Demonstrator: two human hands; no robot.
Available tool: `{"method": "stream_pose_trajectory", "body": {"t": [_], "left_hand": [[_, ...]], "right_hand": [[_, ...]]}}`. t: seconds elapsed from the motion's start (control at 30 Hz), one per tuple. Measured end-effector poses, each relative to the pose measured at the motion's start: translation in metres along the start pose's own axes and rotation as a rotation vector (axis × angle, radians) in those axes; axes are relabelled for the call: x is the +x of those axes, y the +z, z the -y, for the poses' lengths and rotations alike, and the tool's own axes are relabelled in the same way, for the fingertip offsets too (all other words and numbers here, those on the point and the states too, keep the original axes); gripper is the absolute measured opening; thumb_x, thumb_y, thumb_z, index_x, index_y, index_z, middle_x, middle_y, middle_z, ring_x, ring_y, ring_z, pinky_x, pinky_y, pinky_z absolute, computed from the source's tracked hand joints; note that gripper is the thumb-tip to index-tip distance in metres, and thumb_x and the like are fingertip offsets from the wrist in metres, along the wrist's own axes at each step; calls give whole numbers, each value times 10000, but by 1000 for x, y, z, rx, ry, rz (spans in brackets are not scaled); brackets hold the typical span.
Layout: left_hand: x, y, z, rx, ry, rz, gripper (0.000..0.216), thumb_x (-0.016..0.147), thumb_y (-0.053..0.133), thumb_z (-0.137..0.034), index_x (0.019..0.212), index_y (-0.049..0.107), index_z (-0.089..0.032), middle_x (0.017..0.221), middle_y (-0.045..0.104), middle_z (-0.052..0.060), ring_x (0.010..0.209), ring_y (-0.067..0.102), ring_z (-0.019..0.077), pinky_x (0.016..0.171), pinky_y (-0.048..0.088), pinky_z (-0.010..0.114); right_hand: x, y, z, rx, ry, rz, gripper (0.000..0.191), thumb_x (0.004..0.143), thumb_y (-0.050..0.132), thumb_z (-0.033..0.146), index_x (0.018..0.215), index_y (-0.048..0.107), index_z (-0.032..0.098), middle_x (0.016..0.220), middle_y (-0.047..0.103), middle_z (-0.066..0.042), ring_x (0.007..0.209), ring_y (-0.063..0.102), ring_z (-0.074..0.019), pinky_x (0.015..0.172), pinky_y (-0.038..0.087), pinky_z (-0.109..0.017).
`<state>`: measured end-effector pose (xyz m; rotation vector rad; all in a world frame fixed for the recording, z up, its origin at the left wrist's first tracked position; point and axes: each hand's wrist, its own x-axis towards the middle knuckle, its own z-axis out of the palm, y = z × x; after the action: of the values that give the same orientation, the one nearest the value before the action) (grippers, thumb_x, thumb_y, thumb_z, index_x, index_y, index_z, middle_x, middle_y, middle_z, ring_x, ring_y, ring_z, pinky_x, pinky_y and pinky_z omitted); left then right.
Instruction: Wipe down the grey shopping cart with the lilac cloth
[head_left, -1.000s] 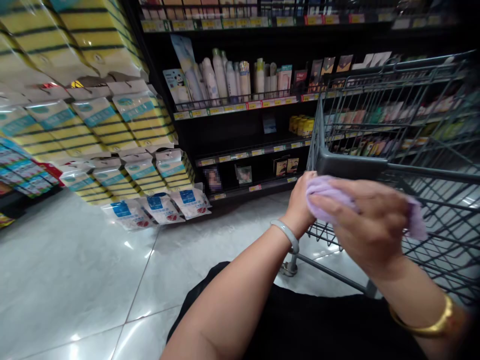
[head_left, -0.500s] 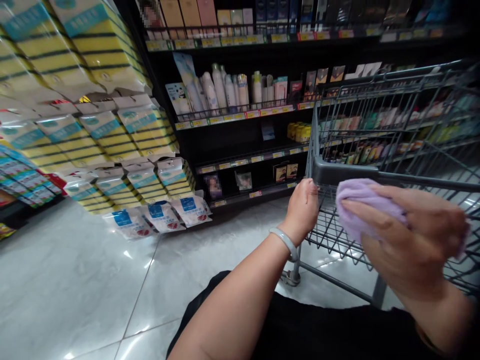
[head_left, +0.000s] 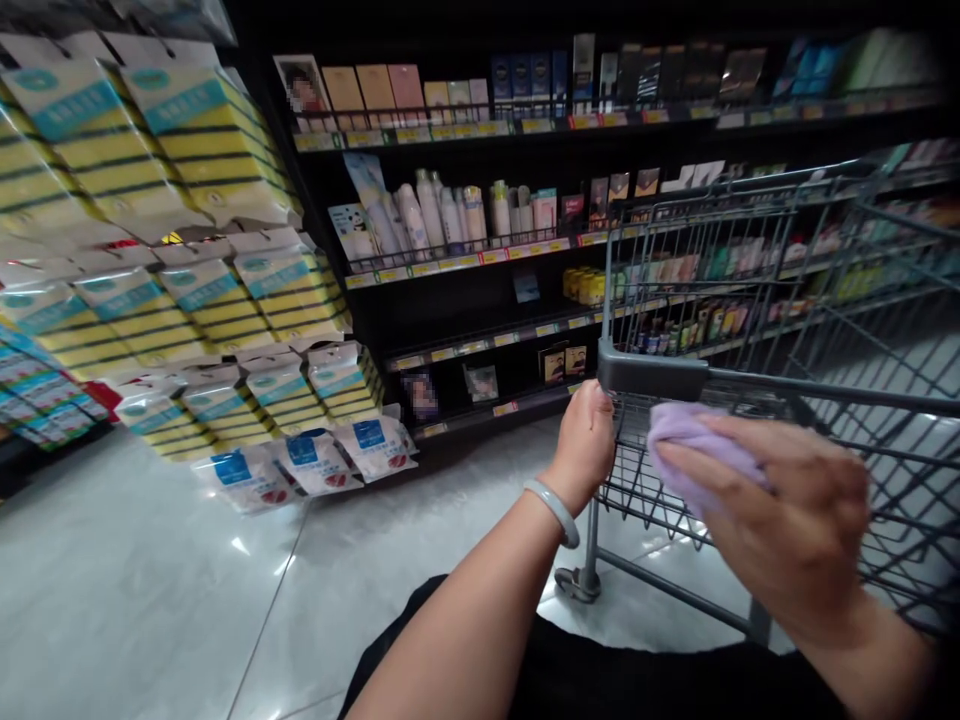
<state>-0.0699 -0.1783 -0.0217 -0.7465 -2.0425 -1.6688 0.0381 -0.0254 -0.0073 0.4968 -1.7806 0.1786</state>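
My right hand [head_left: 787, 510] is closed around a folded, light purple cloth [head_left: 694, 450] and holds it just this side of the cart's handlebar. My left hand [head_left: 586, 437], with a pale bangle [head_left: 556, 512] on the wrist, is closed on the grey shopping cart [head_left: 652, 372] at its near left corner, below the handle's end. Its fingertips are hidden behind the hand. Through the cart's wire sides and base, the floor and shelves show.
Beyond the cart run dark shelves [head_left: 480, 345] with bottles, boxes and price tags. On the left hang several packs of yellow sponges [head_left: 285, 285], with white bags [head_left: 315, 460] beneath them. Grey tiled floor [head_left: 172, 590] lies between me and the displays. A cart wheel [head_left: 577, 583] shows below my left hand.
The camera view has shifted, so the shelves sit lower in it. My right hand and the cloth appear further left and lower. The left hand keeps its place on the cart.
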Motion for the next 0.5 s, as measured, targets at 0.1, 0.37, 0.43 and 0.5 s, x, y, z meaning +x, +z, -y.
{"method": "stream_pose_trajectory", "body": {"t": [0.1, 0.37, 0.43, 0.5], "left_hand": [[1, -2, -1, -6, -4, 2, 592, 1025, 188, -633, 1142, 572, -198, 1170, 653, 106, 1093, 594, 236, 1005, 458, 387], [1, -3, -4, 12, 5, -7, 584, 1032, 176, -616, 1070, 588, -204, 1187, 659, 104, 1108, 600, 228, 1025, 453, 367], [2, -3, -4, 20, 9, -4, 584, 1031, 174, -617, 1044, 585, -203, 1181, 658, 104, 1105, 600, 226, 1026, 455, 367], [2, -3, -5, 22, 11, -3, 593, 1027, 167, -627, 1027, 579, -200, 1154, 658, 103, 1094, 601, 225, 1019, 461, 367]], "right_hand": [[-8, 9, 12, 39, -91, 102, 412, 855, 716, 160, 1185, 715, 407, 1235, 718, 3, 1100, 667, -269, 977, 506, -484], [4, -9, -1, 37, 71, -76, 511, 746, 824, 150, 1173, 724, 412, 1247, 701, -25, 1070, 668, -275, 956, 524, -477], [2, -6, 0, 17, 36, -38, 486, 754, 818, 158, 1159, 730, 412, 1226, 715, -13, 1057, 673, -275, 947, 527, -475], [-3, 1, 5, 27, -63, 70, 422, 822, 757, 172, 1170, 724, 408, 1228, 721, 3, 1077, 672, -265, 974, 512, -477]]}}
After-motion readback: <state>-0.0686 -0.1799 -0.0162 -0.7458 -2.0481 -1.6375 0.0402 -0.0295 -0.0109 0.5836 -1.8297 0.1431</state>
